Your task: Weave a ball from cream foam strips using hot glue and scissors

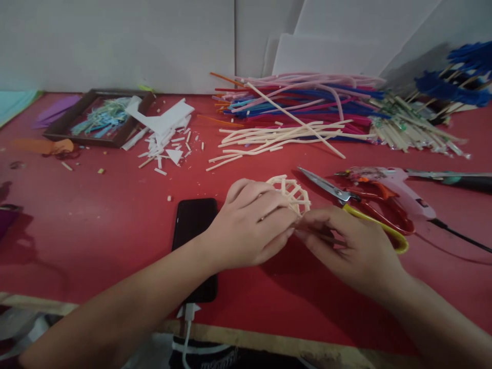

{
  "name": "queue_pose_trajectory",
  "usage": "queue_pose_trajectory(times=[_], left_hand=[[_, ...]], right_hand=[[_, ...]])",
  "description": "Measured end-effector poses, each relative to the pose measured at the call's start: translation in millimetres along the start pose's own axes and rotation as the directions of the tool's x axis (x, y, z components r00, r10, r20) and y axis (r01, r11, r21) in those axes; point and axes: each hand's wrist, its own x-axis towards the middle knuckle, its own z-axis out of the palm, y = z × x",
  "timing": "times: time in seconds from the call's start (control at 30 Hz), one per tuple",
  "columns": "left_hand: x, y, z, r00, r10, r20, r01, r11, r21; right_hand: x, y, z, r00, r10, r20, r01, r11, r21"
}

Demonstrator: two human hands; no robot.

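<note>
Over the red tabletop, my left hand is wrapped round a round, cream-coloured lattice built of short sticks; its spoked rim shows beyond the fingers. My right hand pinches a thin brownish stick close to the lattice's near edge, its fingertips meeting those of my left hand. Where stick and lattice meet is hidden by the fingers. Scissors with red and yellow handles lie just beyond my right hand. A black phone is partly under my left forearm.
Pink glue gun with a cord lies at the right. Cream sticks and coloured stems lie behind the hands, white scraps and a brown frame at the back left. Blue items stand at the back right.
</note>
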Motion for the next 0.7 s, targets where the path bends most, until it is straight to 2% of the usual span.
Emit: queue_pose_trajectory(times=[0.37,0.5,0.53,0.6,0.63,0.7], left_hand=[[-3.0,-0.8,1.7,1.000,0.006,-0.006,-0.005,0.996,0.088],[-4.0,-2.7,0.6,1.000,0.003,0.001,-0.003,0.996,0.092],[-4.2,-3.3,0.5,1.000,0.005,-0.004,-0.005,0.996,0.090],[-4.5,-4.6,0.5,1.000,0.006,-0.015,-0.005,0.997,0.083],[-4.7,-5.2,0.5,1.000,0.005,-0.017,-0.003,0.997,0.079],[-5.1,-6.3,0.4,1.000,0.005,-0.015,-0.004,0.997,0.077]], right_hand=[[1.2,-1.4,0.0,0.997,-0.075,0.005,0.075,0.997,-0.024],[4.5,8.3,-16.1,0.994,-0.111,-0.013,0.108,0.984,-0.140],[6.4,13.7,-23.7,0.995,-0.082,-0.051,0.071,0.980,-0.185],[11.2,27.1,-42.3,0.974,0.092,-0.207,-0.149,0.948,-0.280],[13.7,34.5,-52.5,0.932,0.219,-0.288,-0.306,0.902,-0.305],[17.9,48.5,-72.1,0.794,0.498,-0.347,-0.604,0.707,-0.367]])
